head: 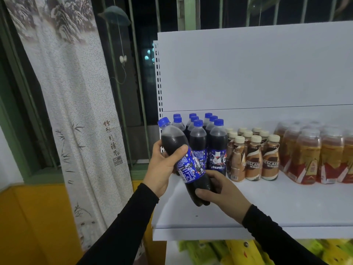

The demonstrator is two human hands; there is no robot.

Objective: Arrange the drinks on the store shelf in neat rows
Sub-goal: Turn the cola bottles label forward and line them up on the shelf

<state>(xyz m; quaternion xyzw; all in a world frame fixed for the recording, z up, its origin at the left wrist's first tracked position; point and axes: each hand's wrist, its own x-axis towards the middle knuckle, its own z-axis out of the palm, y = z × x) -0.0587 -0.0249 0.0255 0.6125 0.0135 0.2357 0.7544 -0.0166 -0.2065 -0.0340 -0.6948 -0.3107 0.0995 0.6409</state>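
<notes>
Gripping a tilted cola bottle with both hands, the person holds it above the front left of the white shelf. Left hand wraps the upper body, thumb across the front; right hand cups the base, fingers curled. Its cap leans up-left, just before the standing cola bottles.

- Cola bottle: clear glossy plastic, shiny printed film label.
- Shelf: smooth matt white painted metal.
- Curtain: soft patterned cloth.
- Sleeves: matt black fabric.
</notes>
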